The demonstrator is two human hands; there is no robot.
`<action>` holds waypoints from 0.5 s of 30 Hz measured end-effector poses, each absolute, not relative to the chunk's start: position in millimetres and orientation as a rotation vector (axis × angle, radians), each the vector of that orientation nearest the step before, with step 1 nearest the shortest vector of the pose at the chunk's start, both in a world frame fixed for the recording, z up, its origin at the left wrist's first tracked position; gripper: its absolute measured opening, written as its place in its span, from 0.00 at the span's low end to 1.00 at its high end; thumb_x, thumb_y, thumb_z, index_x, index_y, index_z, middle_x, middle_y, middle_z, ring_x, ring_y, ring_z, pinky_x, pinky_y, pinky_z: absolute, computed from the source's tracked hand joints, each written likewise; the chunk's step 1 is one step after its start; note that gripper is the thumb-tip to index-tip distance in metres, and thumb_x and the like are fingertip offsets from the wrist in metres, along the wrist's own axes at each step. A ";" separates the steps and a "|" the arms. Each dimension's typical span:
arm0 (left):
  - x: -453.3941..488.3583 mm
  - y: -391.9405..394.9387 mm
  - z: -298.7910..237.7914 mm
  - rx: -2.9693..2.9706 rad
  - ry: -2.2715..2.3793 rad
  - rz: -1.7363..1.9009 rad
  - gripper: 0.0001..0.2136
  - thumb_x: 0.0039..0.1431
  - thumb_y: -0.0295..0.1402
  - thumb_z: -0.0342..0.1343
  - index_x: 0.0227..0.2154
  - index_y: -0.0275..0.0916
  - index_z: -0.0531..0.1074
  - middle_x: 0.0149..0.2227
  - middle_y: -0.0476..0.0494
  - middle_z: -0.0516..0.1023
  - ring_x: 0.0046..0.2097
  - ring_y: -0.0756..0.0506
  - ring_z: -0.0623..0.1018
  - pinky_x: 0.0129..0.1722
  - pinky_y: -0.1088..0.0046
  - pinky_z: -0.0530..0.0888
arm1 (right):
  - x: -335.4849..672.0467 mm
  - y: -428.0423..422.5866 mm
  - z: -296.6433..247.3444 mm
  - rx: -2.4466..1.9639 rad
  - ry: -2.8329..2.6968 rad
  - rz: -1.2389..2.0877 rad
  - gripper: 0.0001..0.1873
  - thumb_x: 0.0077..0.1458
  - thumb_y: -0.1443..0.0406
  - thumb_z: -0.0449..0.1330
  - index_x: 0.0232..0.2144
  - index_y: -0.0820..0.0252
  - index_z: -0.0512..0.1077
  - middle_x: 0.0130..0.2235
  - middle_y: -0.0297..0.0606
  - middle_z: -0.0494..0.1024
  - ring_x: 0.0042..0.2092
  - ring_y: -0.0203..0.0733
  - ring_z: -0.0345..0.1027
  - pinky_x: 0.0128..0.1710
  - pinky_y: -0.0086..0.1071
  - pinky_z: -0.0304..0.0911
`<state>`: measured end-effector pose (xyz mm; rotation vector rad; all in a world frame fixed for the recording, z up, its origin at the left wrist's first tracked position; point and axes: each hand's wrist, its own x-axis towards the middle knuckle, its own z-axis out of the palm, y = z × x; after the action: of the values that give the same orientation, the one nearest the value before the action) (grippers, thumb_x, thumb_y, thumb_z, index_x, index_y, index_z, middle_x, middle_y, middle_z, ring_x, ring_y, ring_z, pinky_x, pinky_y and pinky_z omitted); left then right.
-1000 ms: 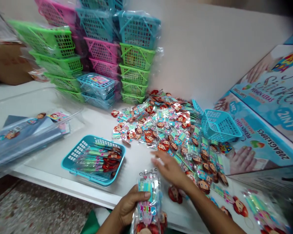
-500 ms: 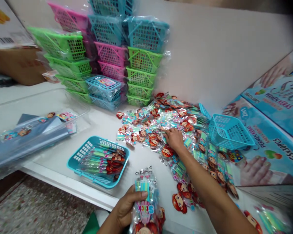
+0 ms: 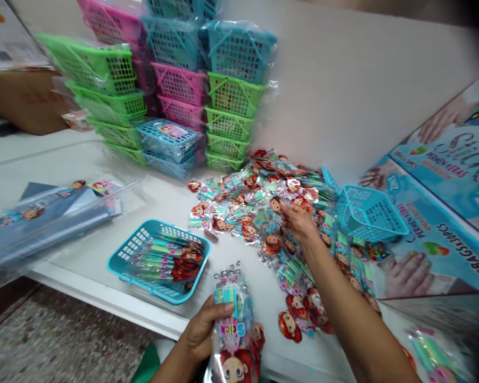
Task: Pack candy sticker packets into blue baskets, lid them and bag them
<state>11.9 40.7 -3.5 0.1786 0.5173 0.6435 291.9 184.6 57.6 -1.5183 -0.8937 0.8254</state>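
Observation:
My left hand (image 3: 201,330) grips a bunch of candy stick packets (image 3: 233,330) at the table's front edge. They are clear sachets with green-blue sticks, a "Stick" label and a red-haired doll picture. Over the pile of packets (image 3: 243,213), my right hand (image 3: 299,219) has its fingers pinched on one candy stick packet (image 3: 276,205), whose doll head pokes out past the fingertips. Left of my left hand stands a blue plastic basket (image 3: 117,266), partly filled with packets lying in a row.
Wrapped green baskets (image 3: 229,125), pink baskets (image 3: 179,82) and blue ones are stacked at the back. An open blue basket (image 3: 373,213) leans near a printed carton (image 3: 431,213) on the right. A clear plastic tray (image 3: 75,154) with plastic sheets lies at left.
My right hand has moved right and slightly up from the pile, with a packet now at its fingertips. My left hand still holds its bunch. The view has shifted slightly.

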 end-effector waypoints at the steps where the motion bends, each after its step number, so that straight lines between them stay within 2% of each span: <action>1: 11.1 39.8 -3.4 0.173 0.523 0.647 0.10 0.48 0.23 0.59 0.36 0.33 0.74 0.30 0.42 0.79 0.30 0.46 0.79 0.36 0.67 0.74 | 290.4 180.6 57.8 -1.496 -0.875 0.857 0.24 0.33 0.47 0.66 0.19 0.59 0.64 0.18 0.27 0.66 0.20 0.31 0.59 0.19 0.26 0.56; 5: 8.2 39.0 -0.4 0.175 0.531 0.664 0.12 0.47 0.23 0.60 0.37 0.33 0.73 0.30 0.42 0.79 0.30 0.46 0.79 0.36 0.67 0.75 | 288.9 164.2 61.6 -1.412 -0.834 0.929 0.23 0.34 0.49 0.67 0.20 0.59 0.63 0.22 0.27 0.69 0.25 0.32 0.65 0.26 0.27 0.64; 10: 7.9 39.7 2.7 0.170 0.459 0.670 0.14 0.48 0.24 0.59 0.40 0.34 0.72 0.32 0.41 0.80 0.34 0.42 0.80 0.41 0.62 0.74 | 290.4 142.7 71.7 -1.384 -0.832 0.972 0.22 0.38 0.51 0.67 0.25 0.57 0.63 0.23 0.28 0.70 0.24 0.34 0.66 0.25 0.30 0.66; 12: 8.7 38.6 1.7 0.157 0.415 0.685 0.14 0.49 0.25 0.58 0.42 0.34 0.72 0.31 0.42 0.80 0.36 0.41 0.80 0.44 0.60 0.72 | 283.7 129.4 72.7 -1.375 -0.846 0.983 0.20 0.42 0.51 0.65 0.28 0.56 0.63 0.25 0.28 0.72 0.25 0.36 0.68 0.28 0.33 0.68; 15: 9.5 36.2 -1.0 0.123 0.357 0.710 0.18 0.50 0.27 0.57 0.46 0.34 0.70 0.34 0.41 0.80 0.40 0.40 0.79 0.48 0.59 0.70 | 256.8 96.2 65.8 -1.367 -0.957 0.990 0.15 0.50 0.52 0.60 0.30 0.55 0.62 0.30 0.32 0.74 0.32 0.40 0.70 0.36 0.37 0.68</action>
<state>9.5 36.2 -1.0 0.1235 0.3566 0.7098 256.8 96.2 65.8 -1.3665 -0.9573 0.9901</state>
